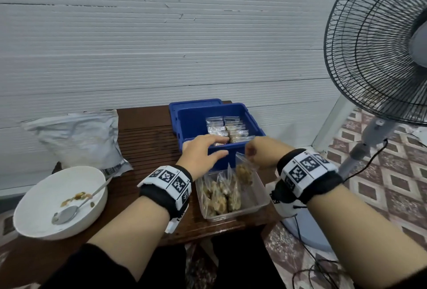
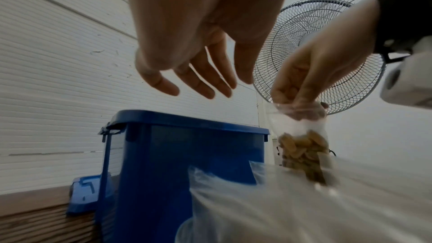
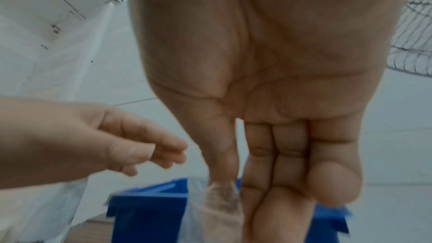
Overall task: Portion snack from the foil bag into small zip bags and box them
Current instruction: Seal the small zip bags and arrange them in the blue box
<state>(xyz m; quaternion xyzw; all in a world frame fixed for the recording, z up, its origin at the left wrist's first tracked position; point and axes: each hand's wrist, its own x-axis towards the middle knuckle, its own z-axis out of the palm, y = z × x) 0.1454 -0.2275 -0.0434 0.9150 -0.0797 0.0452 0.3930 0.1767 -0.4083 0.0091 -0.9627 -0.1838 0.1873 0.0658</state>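
— What lay on the table point(image 1: 143, 127), from the left, and how many of each?

— One white bowl point(image 1: 41, 224) with one spoon point(image 1: 69, 213) and a few crumbs of snack; behind it one foil bag point(image 1: 78, 136), crumpled; then one blue box point(image 1: 196, 122) on its one blue lid point(image 1: 184, 104); near me one clear tub point(image 1: 256, 203).

— And the small zip bags?

— Two rows stood packed in the box point(image 1: 227, 128); I could not count them exactly; several more lay filled in the tub point(image 1: 219, 194); one hung from my fingers point(image 1: 245, 172).

— Your hands?

— My left hand point(image 1: 201, 154) hovered over the box's near rim, fingers spread and holding nothing; my right hand point(image 1: 258, 153) pinched that one bag by its top, just above the tub; one fan point(image 1: 379, 58) stood at the far right.
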